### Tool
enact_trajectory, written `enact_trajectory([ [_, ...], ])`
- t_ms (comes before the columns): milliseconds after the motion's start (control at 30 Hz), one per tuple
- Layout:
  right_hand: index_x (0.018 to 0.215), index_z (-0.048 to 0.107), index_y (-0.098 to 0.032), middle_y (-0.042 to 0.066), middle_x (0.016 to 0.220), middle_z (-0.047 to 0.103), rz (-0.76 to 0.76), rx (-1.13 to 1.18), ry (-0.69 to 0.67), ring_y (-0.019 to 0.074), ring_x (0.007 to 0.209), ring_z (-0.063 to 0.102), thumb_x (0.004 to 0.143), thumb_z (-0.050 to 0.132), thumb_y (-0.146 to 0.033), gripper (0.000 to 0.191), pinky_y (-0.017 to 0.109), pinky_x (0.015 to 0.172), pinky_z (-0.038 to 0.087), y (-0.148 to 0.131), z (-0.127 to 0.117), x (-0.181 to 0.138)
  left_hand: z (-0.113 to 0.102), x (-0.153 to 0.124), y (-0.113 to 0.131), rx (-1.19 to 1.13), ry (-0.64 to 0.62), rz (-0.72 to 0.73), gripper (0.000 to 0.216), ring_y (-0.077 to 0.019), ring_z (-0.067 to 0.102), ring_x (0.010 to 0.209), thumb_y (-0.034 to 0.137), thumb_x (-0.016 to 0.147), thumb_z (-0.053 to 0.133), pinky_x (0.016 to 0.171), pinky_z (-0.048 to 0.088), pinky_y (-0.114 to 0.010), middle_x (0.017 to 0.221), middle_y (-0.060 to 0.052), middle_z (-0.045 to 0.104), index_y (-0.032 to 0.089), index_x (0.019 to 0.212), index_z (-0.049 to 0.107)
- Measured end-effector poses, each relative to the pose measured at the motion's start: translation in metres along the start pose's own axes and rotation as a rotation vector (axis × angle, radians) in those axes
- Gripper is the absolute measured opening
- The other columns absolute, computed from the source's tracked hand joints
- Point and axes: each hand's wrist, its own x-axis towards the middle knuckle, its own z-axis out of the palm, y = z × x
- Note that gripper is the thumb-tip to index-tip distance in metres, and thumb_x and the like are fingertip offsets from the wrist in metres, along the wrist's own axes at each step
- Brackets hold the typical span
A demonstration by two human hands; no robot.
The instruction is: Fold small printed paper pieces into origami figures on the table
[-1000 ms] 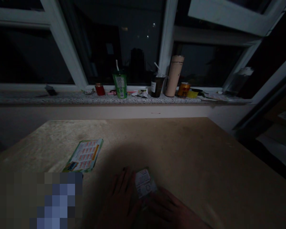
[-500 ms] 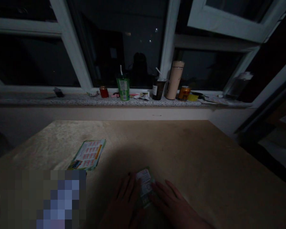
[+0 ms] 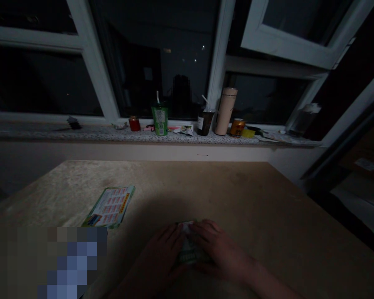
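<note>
A folded printed sheet (image 3: 188, 249), green and white, lies on the table in front of me in deep shadow. My left hand (image 3: 165, 249) rests flat along its left side, fingers stretched forward. From the right, my right hand (image 3: 216, 245) lies over the sheet's upper and right part with its fingers extended. Both hands touch the paper and cover much of it; the thumbs are hard to make out. Farther left is a green-edged stack of printed sheets (image 3: 114, 205) with red blocks of text.
The wooden table (image 3: 237, 191) ends at a wall below a granite windowsill (image 3: 96, 132). On the sill stand a green cup (image 3: 161, 120), a dark cup with a straw (image 3: 205, 122), a pink thermos (image 3: 226, 112), a red jar (image 3: 134, 123) and an orange can (image 3: 237, 128). Pixelation hides the lower left.
My right hand has moved up and left, further over the sheet. The sheet's near part looks wider and turned. The view has shifted slightly.
</note>
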Motion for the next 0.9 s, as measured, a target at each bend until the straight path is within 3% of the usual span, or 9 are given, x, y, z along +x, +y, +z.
enact_trajectory([
  [233,0.128,0.051,-0.019,0.01,0.134,0.052,-0.008,-0.061,0.06,0.0241,0.126,0.041,0.089,0.053,-0.046,0.048,0.042,0.11,0.02,0.0,0.008,-0.004,0.009,-0.003,-0.006,-0.047,0.186,-0.076,0.033,-0.0239,0.059,0.11,0.032,0.091,0.052,0.095,0.047,-0.039,0.122,-0.007,0.064,0.019,0.121,0.057],
  [367,0.119,0.056,-0.019,0.008,0.123,0.06,-0.074,-0.085,0.117,0.0217,0.117,0.049,0.089,0.056,-0.035,0.034,0.038,0.106,0.027,0.001,0.015,-0.001,0.008,-0.003,-0.004,-0.016,0.233,-0.042,0.03,-0.0235,0.063,0.104,0.032,0.091,0.052,0.093,0.049,-0.039,0.116,-0.006,0.067,0.02,0.117,0.059],
  [500,0.109,0.061,-0.019,0.006,0.106,0.067,-0.124,-0.107,0.119,0.0189,0.103,0.057,0.092,0.051,-0.025,0.021,0.034,0.098,0.037,0.003,0.022,-0.001,0.001,-0.004,0.004,-0.004,0.177,0.044,0.029,-0.0235,0.062,0.105,0.031,0.088,0.057,0.098,0.045,-0.04,0.114,-0.006,0.067,0.019,0.113,0.06],
  [667,0.112,0.061,-0.018,0.008,0.113,0.064,-0.136,-0.073,0.121,0.0205,0.108,0.055,0.092,0.053,-0.037,0.028,0.035,0.098,0.037,0.004,0.02,-0.005,-0.003,-0.003,0.016,-0.061,0.084,0.119,0.026,-0.0218,0.064,0.101,0.027,0.086,0.061,0.097,0.046,-0.038,0.109,-0.004,0.069,0.02,0.11,0.06],
  [900,0.109,0.064,-0.02,0.004,0.107,0.067,-0.051,0.089,0.134,0.0181,0.107,0.055,0.093,0.053,-0.035,0.025,0.033,0.095,0.037,0.001,0.01,-0.004,-0.003,-0.006,0.009,-0.147,0.033,-0.078,0.032,-0.0238,0.063,0.1,0.027,0.078,0.068,0.088,0.051,-0.036,0.114,-0.005,0.066,0.022,0.109,0.061],
])
